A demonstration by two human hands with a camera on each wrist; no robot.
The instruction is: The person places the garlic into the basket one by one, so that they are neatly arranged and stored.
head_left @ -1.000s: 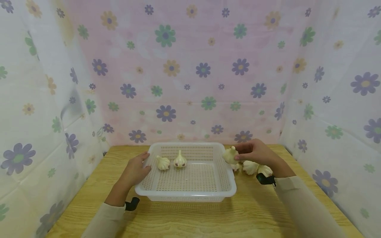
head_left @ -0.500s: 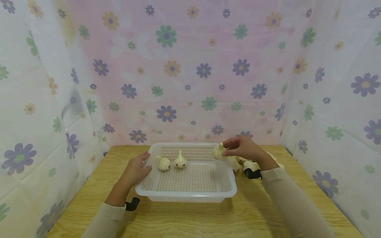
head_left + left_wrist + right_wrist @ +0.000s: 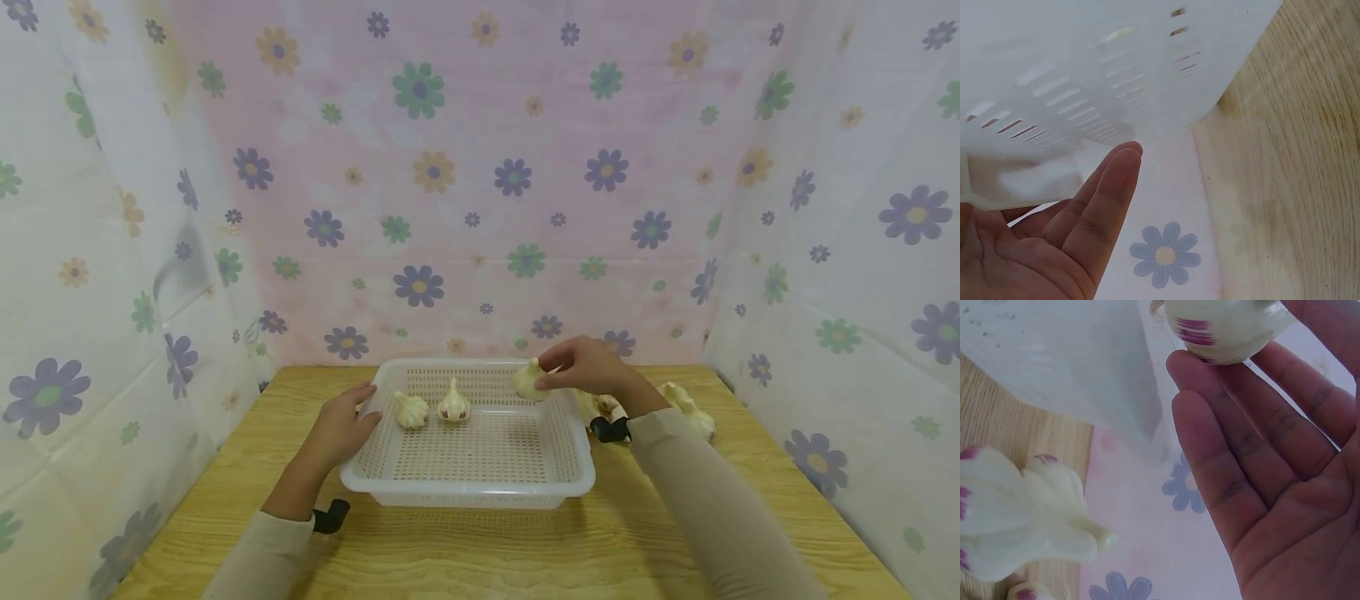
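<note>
My right hand pinches a garlic bulb between thumb and fingers, stem upward, over the right back part of a white plastic basket. In the right wrist view the held bulb shows purple streaks. At the basket's left rim my left hand holds on, with the thumb over the rim; in the left wrist view its fingers lie along the outer wall. Two more bulbs sit inside the basket, a tilted bulb on the left and an upright bulb beside it.
Several more garlic bulbs lie on the wooden table right of the basket, partly hidden by the right arm. Flower-patterned cloth hangs behind and at both sides.
The right hand has carried its garlic bulb leftward, from the basket's right rim to over the inside. The left hand and basket have stayed in place.
</note>
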